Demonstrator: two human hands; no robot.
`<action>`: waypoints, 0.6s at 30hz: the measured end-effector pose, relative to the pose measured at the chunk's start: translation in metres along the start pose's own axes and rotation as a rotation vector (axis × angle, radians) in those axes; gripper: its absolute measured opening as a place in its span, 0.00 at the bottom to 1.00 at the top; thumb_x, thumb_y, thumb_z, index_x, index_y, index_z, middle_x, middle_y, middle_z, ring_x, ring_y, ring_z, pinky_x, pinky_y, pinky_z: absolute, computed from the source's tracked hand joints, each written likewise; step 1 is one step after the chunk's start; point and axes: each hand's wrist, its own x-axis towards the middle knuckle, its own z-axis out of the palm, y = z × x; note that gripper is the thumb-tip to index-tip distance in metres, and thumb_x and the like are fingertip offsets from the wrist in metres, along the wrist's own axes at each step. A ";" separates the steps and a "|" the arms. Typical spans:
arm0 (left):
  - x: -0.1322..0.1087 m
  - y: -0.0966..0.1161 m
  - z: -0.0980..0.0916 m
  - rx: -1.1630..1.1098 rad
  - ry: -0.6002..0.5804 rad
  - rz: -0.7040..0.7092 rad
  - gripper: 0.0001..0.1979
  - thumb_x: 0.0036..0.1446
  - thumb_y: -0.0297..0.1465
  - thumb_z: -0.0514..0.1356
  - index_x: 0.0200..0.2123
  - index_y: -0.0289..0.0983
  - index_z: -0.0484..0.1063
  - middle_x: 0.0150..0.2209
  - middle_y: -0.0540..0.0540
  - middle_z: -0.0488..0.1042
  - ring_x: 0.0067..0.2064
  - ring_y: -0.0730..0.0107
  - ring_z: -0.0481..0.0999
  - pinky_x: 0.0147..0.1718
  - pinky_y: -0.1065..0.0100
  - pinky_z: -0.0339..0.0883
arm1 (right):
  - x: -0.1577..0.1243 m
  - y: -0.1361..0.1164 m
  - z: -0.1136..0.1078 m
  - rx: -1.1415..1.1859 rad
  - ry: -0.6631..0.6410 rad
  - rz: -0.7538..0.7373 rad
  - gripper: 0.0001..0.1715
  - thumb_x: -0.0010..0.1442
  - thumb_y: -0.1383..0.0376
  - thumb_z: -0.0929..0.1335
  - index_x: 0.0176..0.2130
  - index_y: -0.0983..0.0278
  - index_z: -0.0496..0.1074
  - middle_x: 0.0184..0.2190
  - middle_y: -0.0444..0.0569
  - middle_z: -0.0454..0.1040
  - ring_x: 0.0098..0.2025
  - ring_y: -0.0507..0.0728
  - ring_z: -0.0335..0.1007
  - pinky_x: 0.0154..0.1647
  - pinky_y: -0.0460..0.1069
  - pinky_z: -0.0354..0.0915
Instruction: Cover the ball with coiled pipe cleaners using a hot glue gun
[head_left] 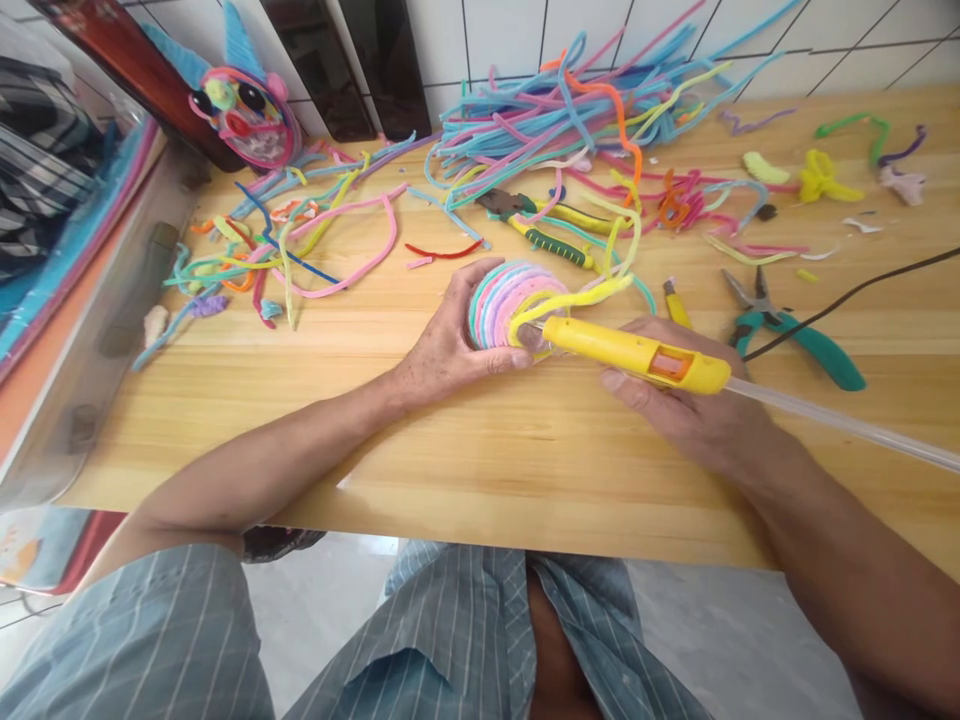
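My left hand [461, 335] is wrapped round a rounded form covered in pastel pipe cleaner rings [499, 300] of teal, purple and pink. A yellow pipe cleaner [592, 295] lies on the form's right end, and its loose length curls away up and right. In my right hand [675, 400] is a yellow hot glue gun [630, 352], with a clear glue stick [840, 425] running out of its back. The gun's nozzle points left and meets or nearly meets the form's end beside the yellow pipe cleaner; the exact contact is too small to tell.
Behind the form lie green-and-yellow pliers [544, 235]; teal-handled pliers [799, 335] and a black cord [855, 290] are at right. A large pile of pipe cleaners [555, 120] rests against the tiled wall. At back left stand a pipe cleaner figure [251, 120] and a clear bin [112, 330].
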 end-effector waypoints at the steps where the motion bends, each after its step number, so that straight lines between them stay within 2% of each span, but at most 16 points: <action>1: 0.000 0.001 0.000 0.006 0.003 0.001 0.59 0.51 0.62 0.79 0.77 0.51 0.56 0.77 0.36 0.65 0.76 0.37 0.72 0.76 0.37 0.69 | 0.000 0.000 0.000 0.004 0.004 0.008 0.05 0.74 0.62 0.73 0.44 0.52 0.73 0.37 0.44 0.80 0.38 0.62 0.80 0.37 0.57 0.74; 8: 0.001 0.003 0.000 0.005 -0.005 -0.020 0.60 0.51 0.63 0.79 0.77 0.50 0.56 0.76 0.35 0.67 0.75 0.38 0.73 0.76 0.39 0.70 | -0.001 -0.003 -0.001 0.046 -0.080 0.065 0.07 0.74 0.60 0.73 0.42 0.53 0.71 0.37 0.45 0.79 0.35 0.61 0.77 0.35 0.57 0.72; 14: 0.001 0.000 0.000 0.006 0.007 -0.032 0.61 0.49 0.65 0.78 0.77 0.50 0.56 0.77 0.35 0.66 0.77 0.36 0.70 0.77 0.37 0.68 | -0.002 0.001 0.002 0.033 -0.020 0.066 0.11 0.74 0.59 0.73 0.39 0.54 0.69 0.36 0.45 0.79 0.37 0.61 0.78 0.34 0.57 0.70; 18: 0.002 -0.002 -0.001 0.018 0.002 -0.010 0.61 0.50 0.65 0.78 0.77 0.50 0.57 0.76 0.35 0.67 0.76 0.36 0.72 0.77 0.38 0.69 | -0.001 0.001 0.001 0.016 -0.022 0.052 0.13 0.74 0.59 0.74 0.37 0.54 0.68 0.35 0.43 0.77 0.34 0.59 0.76 0.33 0.55 0.68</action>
